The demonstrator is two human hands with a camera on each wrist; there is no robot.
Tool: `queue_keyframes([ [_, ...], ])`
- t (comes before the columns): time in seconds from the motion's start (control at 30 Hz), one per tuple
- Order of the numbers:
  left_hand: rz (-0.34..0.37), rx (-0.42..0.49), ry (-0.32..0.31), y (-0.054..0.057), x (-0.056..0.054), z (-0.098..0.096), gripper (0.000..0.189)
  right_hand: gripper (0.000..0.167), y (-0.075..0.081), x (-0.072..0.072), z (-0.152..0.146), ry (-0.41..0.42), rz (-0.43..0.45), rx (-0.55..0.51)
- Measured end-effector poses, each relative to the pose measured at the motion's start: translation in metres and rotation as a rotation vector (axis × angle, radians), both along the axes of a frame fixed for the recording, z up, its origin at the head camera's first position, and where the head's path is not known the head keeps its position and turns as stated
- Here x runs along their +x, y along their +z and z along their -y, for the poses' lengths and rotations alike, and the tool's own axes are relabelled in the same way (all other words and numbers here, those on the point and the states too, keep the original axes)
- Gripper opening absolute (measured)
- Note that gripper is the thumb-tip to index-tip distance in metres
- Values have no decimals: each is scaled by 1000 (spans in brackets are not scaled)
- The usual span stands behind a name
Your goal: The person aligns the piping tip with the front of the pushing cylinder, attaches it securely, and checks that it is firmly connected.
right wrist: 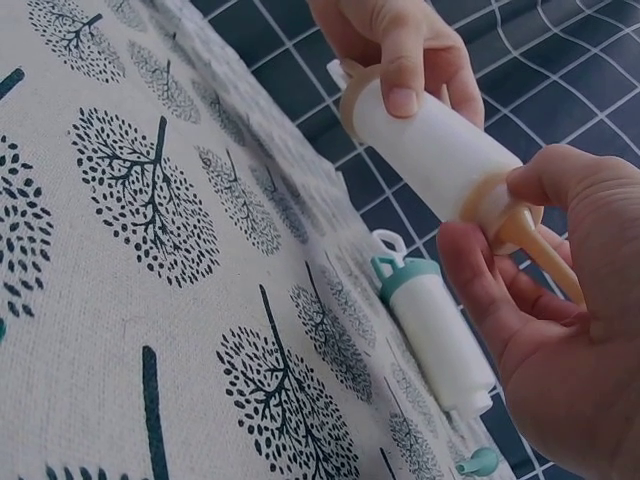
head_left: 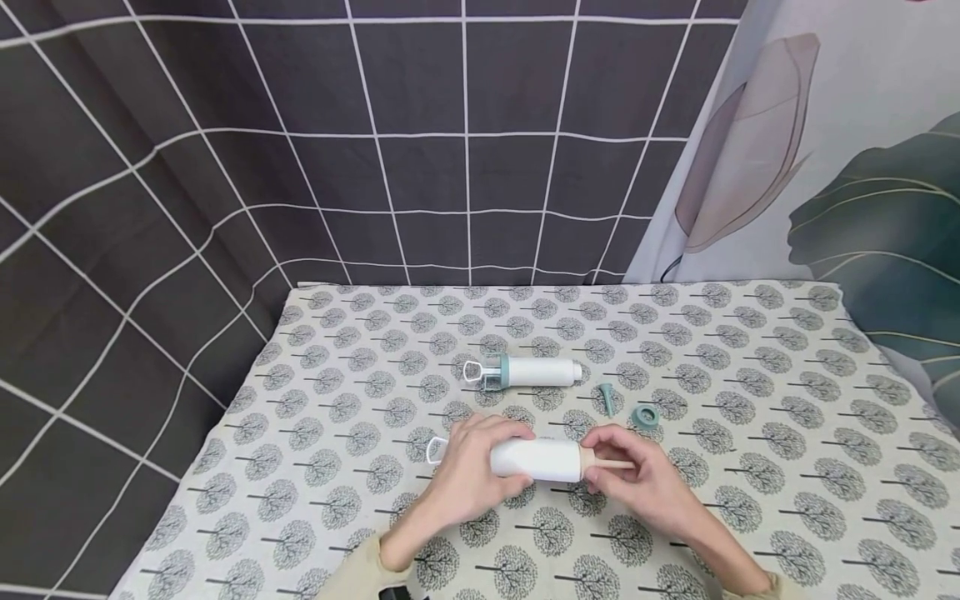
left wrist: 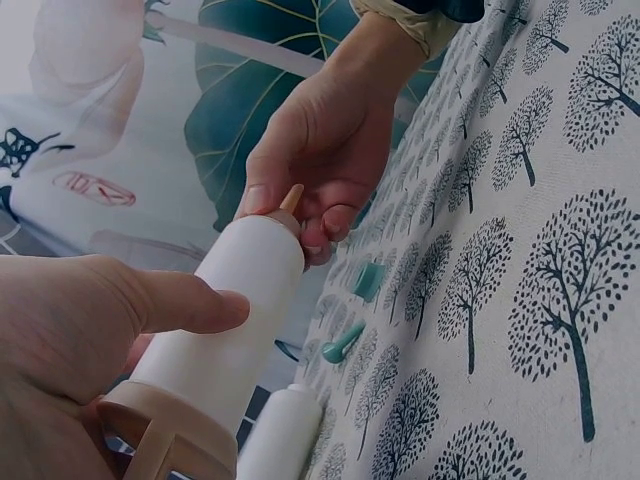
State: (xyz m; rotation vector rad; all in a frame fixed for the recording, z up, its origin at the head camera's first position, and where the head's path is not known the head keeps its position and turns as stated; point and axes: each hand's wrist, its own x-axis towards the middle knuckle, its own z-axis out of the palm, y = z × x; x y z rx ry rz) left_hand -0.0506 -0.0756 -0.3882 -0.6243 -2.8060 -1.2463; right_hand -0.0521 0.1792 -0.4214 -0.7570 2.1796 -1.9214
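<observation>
My left hand (head_left: 471,460) grips the barrel of a white piping syringe (head_left: 542,461), thumb along its near side. Tan fittings cap both ends, and a white pull loop (head_left: 437,451) sticks out past the left hand. At the other end my right hand (head_left: 647,482) pinches the tan collar (right wrist: 487,203) between thumb and fingers. A tapered tan nozzle (right wrist: 545,258) points out from that collar toward the right palm. The syringe is held roughly level, close over the tablecloth. Part of its plunger end is hidden behind the left hand in the head view.
A second white syringe (head_left: 542,372) with a teal collar lies behind the hands. To its right are a teal nozzle (head_left: 607,400) and a teal ring cap (head_left: 645,417). A tree-print cloth (head_left: 337,467) covers the table; a dark grid curtain (head_left: 420,171) hangs behind.
</observation>
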Motion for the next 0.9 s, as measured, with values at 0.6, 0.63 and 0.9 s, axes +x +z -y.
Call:
queue_keyframes([
  [0.6,-29,8,-16,-1,1,1,47,21,0,2,-1,24,89,-28],
  [0.63,-28,8,-16,-1,1,1,47,21,0,2,0,21,91,-21],
  [0.9,-19,18,-17,-1,0,2,46,21,3,3,0,17,148,11],
])
